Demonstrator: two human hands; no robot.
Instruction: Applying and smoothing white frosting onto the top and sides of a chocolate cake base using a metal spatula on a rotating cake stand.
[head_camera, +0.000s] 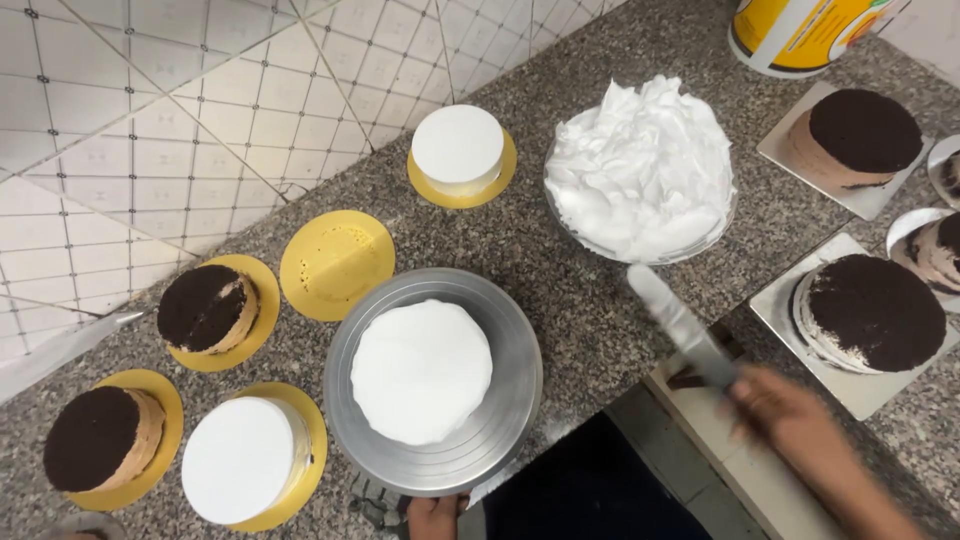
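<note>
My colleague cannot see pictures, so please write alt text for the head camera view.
A white-frosted cake sits on a metal turntable on a granite counter. The right hand holds a blurred spatula pointing toward a bowl of whipped cream; the left hand touches the turntable's edge. Chocolate and white cakes on boards stand around.

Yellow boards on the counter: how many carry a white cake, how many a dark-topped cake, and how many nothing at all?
Boards with a white cake: 2
Boards with a dark-topped cake: 2
Bare yellow board: 1
Total: 5
</note>
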